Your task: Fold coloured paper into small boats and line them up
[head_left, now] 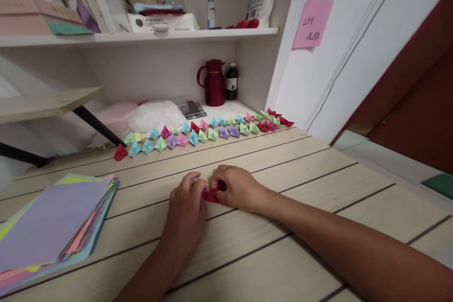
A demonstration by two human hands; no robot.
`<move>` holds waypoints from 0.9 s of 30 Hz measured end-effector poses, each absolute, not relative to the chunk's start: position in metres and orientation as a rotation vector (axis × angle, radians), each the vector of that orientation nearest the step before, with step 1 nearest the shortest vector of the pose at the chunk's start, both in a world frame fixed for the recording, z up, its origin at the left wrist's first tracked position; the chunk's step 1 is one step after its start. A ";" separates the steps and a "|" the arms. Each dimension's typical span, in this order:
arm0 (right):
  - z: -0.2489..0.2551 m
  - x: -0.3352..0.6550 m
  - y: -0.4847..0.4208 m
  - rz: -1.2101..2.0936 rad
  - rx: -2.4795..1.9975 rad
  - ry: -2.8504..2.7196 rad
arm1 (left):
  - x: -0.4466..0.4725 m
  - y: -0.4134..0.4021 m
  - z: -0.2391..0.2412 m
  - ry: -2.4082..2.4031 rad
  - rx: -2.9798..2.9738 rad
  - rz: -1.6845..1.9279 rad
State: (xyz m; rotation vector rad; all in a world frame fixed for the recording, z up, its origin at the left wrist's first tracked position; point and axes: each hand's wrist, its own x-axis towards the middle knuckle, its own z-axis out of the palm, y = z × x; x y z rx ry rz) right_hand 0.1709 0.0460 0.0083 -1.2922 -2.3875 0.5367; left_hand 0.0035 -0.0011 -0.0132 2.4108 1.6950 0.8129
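A small piece of folded red paper [211, 195] rests on the striped wooden table [269, 245], mostly covered by my fingers. My left hand [189, 198] grips its left side, with thumb and fingers curled together. From the right, my right hand [235, 186] pinches the same paper between thumb and bent fingers. Both hands almost touch each other over it. Behind them, two rows of small folded paper boats [182, 139] in red, green, blue, purple and pink run along the table's back.
A stack of coloured paper sheets [53, 222] lies at the left, purple on top. Behind the boats are a clear plastic bag [155, 115], a dark red jug [214, 85] and a dark bottle [231, 82]. A shelf [141, 37] hangs above; a black-legged stand [97, 125] is at left.
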 end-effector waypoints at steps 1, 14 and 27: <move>0.009 0.173 0.046 0.545 -1.287 -2.390 | 0.004 -0.001 -0.014 1.696 2.431 0.792; 0.007 0.180 0.044 0.642 -1.312 -2.298 | 0.004 -0.007 -0.009 1.718 2.407 0.691; 0.014 0.185 0.042 0.725 -1.243 -2.329 | 0.007 -0.004 -0.013 1.784 2.462 0.686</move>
